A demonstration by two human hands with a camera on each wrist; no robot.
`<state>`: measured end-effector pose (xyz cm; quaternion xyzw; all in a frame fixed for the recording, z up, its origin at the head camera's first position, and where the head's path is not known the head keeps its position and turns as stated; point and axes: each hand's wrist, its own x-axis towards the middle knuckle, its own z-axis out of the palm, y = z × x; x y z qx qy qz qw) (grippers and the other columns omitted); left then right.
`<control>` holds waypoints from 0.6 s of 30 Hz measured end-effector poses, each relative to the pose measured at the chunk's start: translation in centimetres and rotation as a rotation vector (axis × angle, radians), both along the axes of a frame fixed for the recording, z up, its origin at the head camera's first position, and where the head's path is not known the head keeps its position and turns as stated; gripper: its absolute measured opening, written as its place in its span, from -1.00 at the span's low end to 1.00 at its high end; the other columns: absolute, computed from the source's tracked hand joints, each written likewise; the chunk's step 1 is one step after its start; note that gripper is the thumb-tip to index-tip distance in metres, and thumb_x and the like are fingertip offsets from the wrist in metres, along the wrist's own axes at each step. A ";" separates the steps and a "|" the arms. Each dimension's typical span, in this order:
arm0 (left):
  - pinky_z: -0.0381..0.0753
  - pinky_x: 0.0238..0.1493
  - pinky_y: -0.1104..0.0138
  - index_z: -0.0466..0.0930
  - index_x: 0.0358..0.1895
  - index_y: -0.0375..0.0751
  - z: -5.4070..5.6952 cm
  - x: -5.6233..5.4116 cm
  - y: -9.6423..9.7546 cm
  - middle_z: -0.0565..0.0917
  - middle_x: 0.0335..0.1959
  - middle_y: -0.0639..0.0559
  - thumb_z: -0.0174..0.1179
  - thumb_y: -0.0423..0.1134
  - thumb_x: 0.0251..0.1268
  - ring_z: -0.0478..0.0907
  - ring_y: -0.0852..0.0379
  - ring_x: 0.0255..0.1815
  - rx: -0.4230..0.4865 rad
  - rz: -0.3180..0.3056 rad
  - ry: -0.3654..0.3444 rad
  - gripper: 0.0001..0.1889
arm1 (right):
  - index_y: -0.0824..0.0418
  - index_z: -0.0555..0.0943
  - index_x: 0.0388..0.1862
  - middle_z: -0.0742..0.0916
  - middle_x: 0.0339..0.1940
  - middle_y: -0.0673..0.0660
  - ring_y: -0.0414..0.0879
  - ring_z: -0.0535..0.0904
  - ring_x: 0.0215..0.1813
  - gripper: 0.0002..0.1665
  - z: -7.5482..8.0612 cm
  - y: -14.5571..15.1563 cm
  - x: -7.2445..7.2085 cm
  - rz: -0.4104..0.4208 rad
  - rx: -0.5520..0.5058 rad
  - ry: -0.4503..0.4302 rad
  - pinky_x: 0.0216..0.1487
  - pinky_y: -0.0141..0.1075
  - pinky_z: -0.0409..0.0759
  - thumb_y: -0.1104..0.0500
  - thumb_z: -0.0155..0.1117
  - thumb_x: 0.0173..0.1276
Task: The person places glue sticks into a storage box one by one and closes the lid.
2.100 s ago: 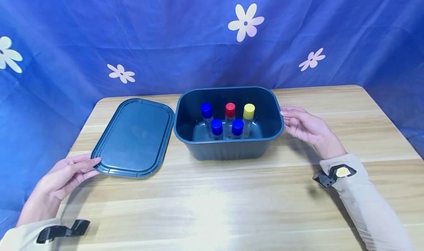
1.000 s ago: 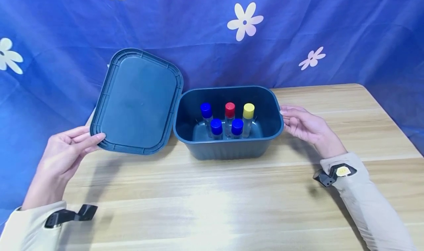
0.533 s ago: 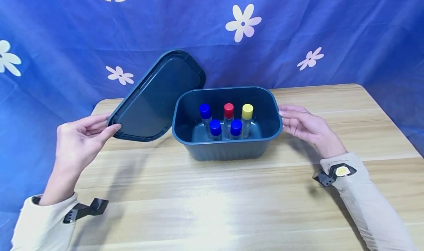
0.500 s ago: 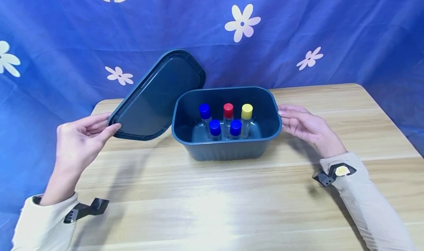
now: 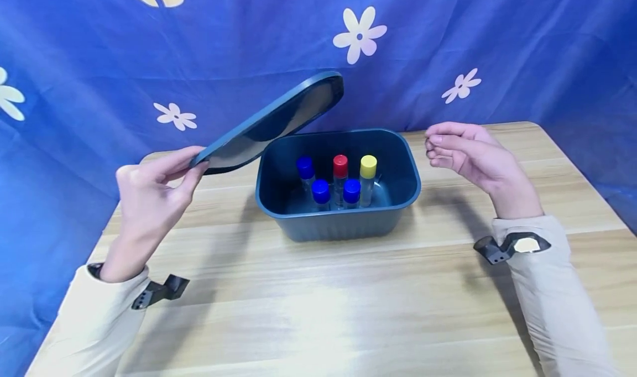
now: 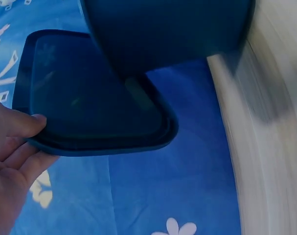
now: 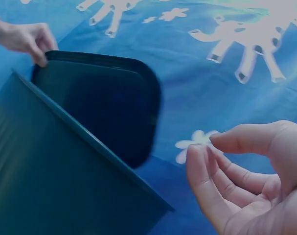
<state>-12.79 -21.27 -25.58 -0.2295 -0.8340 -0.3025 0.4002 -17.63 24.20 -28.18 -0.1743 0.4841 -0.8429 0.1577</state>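
My left hand [image 5: 154,205] pinches a dark teal lid [image 5: 276,127] by one corner, thumb on one face and fingers on the other. The lid is held tilted in the air, its far end over the back left of a matching open box [image 5: 343,228]. Inside the box stand several clear bottles: one with a red cap [image 5: 340,166], one with a yellow cap [image 5: 368,167], the others with blue caps [image 5: 306,168]. Off the box's right end, my right hand [image 5: 478,153] is raised with its fingers loosely curled and nothing between them.
The box stands near the back of a light wooden table [image 5: 378,305]. Right behind the table hangs a blue curtain [image 5: 413,45] with white flowers. Both wrists wear black camera mounts.
My left hand has lifted the lid off the table, carried it rightward and tipped it toward the box. My right hand has let go of the box's right rim and risen away.
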 end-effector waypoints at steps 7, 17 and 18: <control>0.39 -0.42 0.63 0.75 -0.21 -0.28 -0.1 -0.6 2.0 0.75 -0.40 -0.14 0.31 -0.50 0.11 0.65 0.25 -0.49 -0.083 -0.012 0.111 -0.82 | 0.41 0.65 -0.12 0.73 -0.30 0.24 -0.03 0.70 -0.30 -0.81 0.7 -2.2 -0.8 0.005 0.081 -0.020 -0.15 -0.27 0.70 0.42 0.10 0.42; 0.65 -0.11 0.23 0.72 -0.14 -0.25 -0.6 -0.7 4.1 0.75 -0.26 -0.13 0.23 -0.56 0.15 0.70 -0.15 -0.26 -0.176 -0.106 0.177 -0.75 | 0.38 0.65 -0.08 0.73 -0.31 0.25 -0.02 0.70 -0.32 -0.78 1.7 -3.5 -1.5 -0.030 0.093 -0.119 -0.19 -0.31 0.70 0.25 0.18 0.43; 0.66 -0.10 0.20 0.71 -0.13 -0.25 -0.6 -0.8 4.2 0.75 -0.25 -0.13 0.22 -0.56 0.14 0.70 -0.15 -0.25 -0.187 -0.121 0.177 -0.74 | 0.38 0.64 -0.09 0.73 -0.32 0.26 -0.02 0.69 -0.33 -0.77 1.8 -3.6 -1.5 -0.040 0.083 -0.148 -0.20 -0.30 0.71 0.23 0.20 0.42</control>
